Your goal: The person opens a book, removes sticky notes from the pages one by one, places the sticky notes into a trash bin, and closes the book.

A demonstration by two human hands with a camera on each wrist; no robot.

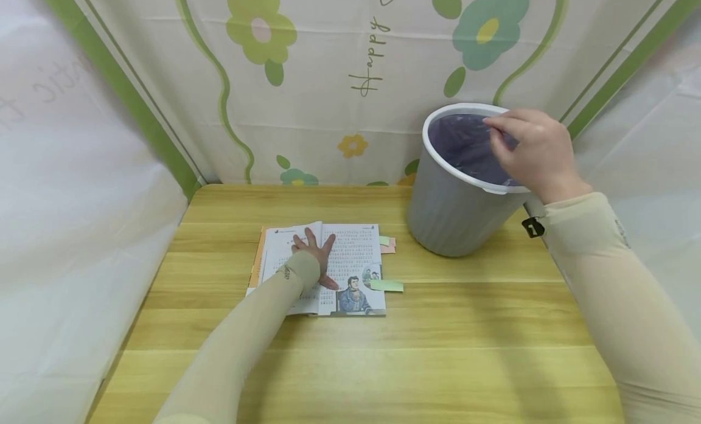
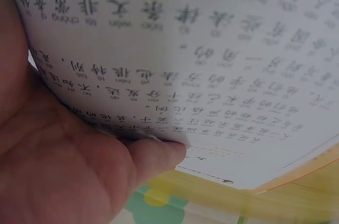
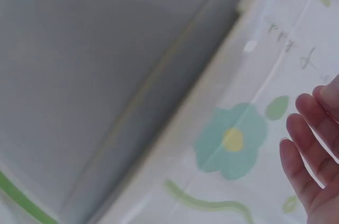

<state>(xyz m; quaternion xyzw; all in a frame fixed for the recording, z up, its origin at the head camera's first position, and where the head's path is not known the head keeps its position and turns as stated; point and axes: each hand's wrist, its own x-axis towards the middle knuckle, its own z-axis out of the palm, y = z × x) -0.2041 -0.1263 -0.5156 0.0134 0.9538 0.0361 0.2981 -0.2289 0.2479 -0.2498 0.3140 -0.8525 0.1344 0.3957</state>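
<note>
An open book (image 1: 350, 244) with printed characters lies on the wooden table. My left hand (image 1: 317, 257) spreads its fingers over the middle of it, pressing the pages. Close up in the left wrist view, the hand's edge and a finger (image 2: 159, 155) lie along the printed page (image 2: 175, 91). Green and pink sticky tabs (image 1: 388, 249) and a longer green sticky tab (image 1: 390, 286) stick out from the book's right edge. Over the grey trash bin (image 1: 454, 211) hovers my right hand (image 1: 533, 147), thumb and forefinger close together. Nothing shows between its loosely bent fingers (image 3: 304, 139).
A dark plastic liner (image 1: 465, 141) covers the inside of the bin, under its white rim. The bin stands at the table's back right. Behind it hangs a flowered curtain (image 1: 323, 101); pale curtains flank both sides. A small black tag (image 1: 532, 227) shows beside the right wrist.
</note>
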